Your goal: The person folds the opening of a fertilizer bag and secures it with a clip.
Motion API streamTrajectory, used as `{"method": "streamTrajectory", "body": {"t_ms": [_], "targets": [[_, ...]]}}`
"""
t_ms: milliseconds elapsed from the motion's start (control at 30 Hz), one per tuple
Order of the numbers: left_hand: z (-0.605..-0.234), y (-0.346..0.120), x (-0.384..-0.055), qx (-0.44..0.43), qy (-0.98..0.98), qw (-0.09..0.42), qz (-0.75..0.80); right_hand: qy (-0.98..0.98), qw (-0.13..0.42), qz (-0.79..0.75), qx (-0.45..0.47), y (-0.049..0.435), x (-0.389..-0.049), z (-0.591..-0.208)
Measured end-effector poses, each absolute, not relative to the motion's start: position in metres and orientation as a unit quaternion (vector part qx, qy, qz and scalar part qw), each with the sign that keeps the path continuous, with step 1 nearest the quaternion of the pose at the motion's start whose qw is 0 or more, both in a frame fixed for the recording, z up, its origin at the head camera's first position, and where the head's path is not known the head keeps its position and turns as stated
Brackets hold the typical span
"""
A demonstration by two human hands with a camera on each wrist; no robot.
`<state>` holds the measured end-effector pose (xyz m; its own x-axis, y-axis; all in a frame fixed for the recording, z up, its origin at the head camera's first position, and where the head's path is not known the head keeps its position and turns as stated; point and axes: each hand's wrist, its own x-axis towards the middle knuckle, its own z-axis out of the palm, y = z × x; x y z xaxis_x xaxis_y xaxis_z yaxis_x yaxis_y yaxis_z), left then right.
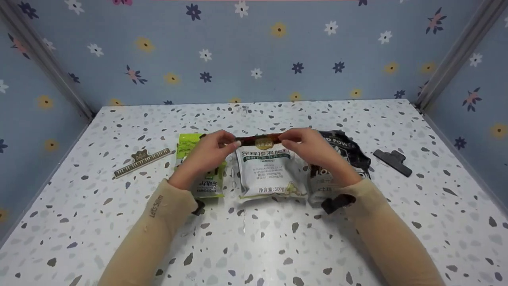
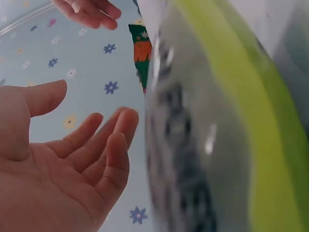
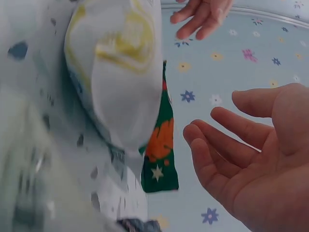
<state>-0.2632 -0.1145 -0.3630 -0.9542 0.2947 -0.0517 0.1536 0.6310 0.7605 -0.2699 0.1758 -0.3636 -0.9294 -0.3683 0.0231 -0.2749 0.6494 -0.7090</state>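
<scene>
A white fertilizer bag (image 1: 274, 171) lies in the middle of the table, with a dark strip (image 1: 248, 140) along its top edge. In the head view my left hand (image 1: 212, 149) is by the strip's left end and my right hand (image 1: 309, 147) by its right end. The left wrist view shows the left hand (image 2: 72, 164) with thumb and fingers apart and nothing between them. Relaxed and spread, the right hand (image 3: 251, 154) in the right wrist view also holds nothing. Beside it, the bag's green and orange top flap (image 3: 161, 150) sticks out.
A green bag (image 1: 188, 145) lies to the left, partly behind the left hand. To the right is a black bag (image 1: 349, 149), partly covered by the right arm. A gold clip (image 1: 141, 162) with ruler-like marks lies far left, a black clip (image 1: 393, 162) far right.
</scene>
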Motion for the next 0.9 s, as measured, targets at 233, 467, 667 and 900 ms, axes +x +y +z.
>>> {"method": "streamTrajectory", "body": {"t_ms": [233, 467, 667, 900], "targets": [[-0.379, -0.101, -0.274, 0.116, 0.902, 0.106, 0.402, 0.898, 0.063, -0.410, -0.147, 0.200, -0.276, -0.378], [-0.389, -0.103, -0.276, 0.098, 0.909, 0.109, 0.390, 0.906, 0.078, -0.400, -0.111, 0.203, -0.278, -0.380], [-0.388, -0.103, -0.276, 0.092, 0.911, 0.109, 0.388, 0.915, 0.109, -0.378, -0.088, 0.201, -0.279, -0.384], [-0.385, -0.103, -0.273, 0.088, 0.906, 0.124, 0.396, 0.900, 0.149, -0.400, -0.091, 0.193, -0.280, -0.393]]}}
